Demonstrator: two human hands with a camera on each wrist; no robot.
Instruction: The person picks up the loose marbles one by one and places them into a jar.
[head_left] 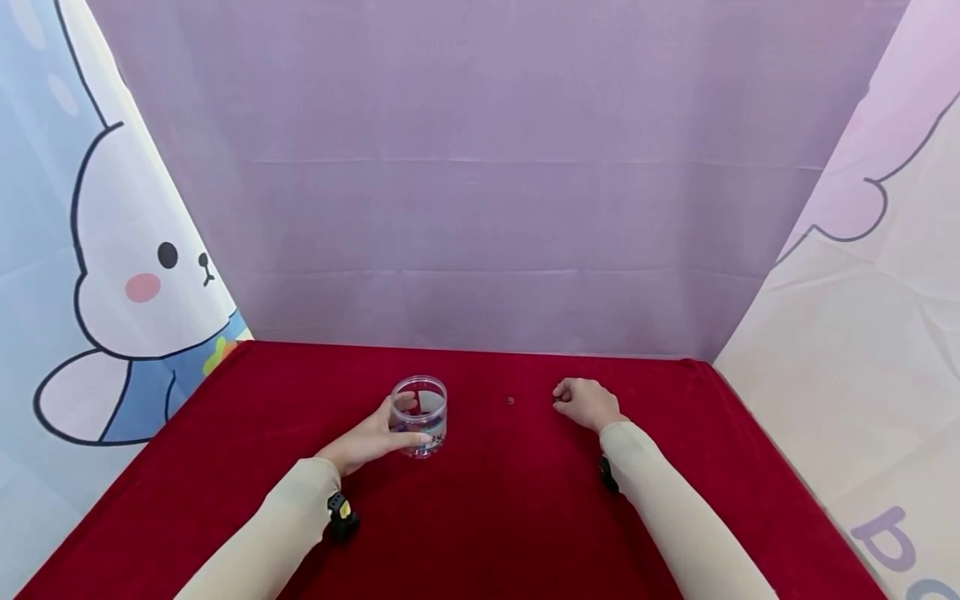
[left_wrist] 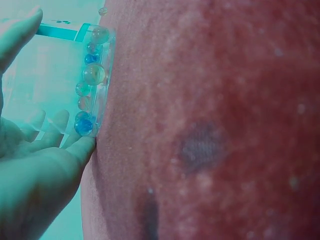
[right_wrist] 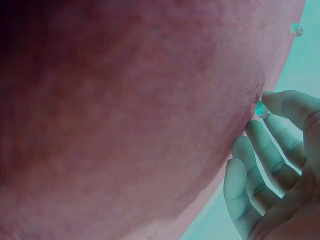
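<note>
My left hand point(head_left: 375, 437) grips a clear plastic jar point(head_left: 420, 419) from its left side, thumb in front and fingers behind. The jar stands upright with its top uncovered. In the left wrist view, several glass marbles point(left_wrist: 93, 74) of different sizes and colours lie along its bottom. To the right, my right hand point(head_left: 590, 404) is down at the cloth, pinching a clear marble point(right_wrist: 262, 109) between thumb and index finger. The other fingers are curved beside it. Between the jar and this hand, a loose marble point(head_left: 511, 400) lies on the cloth.
A red cloth point(head_left: 465, 525) covers the table. Behind it hangs a purple curtain point(head_left: 480, 183). Printed sheets stand at both sides, with a cartoon rabbit point(head_left: 127, 250) on the left one. Dark wrist devices point(head_left: 342, 517) are strapped over the pale sleeves.
</note>
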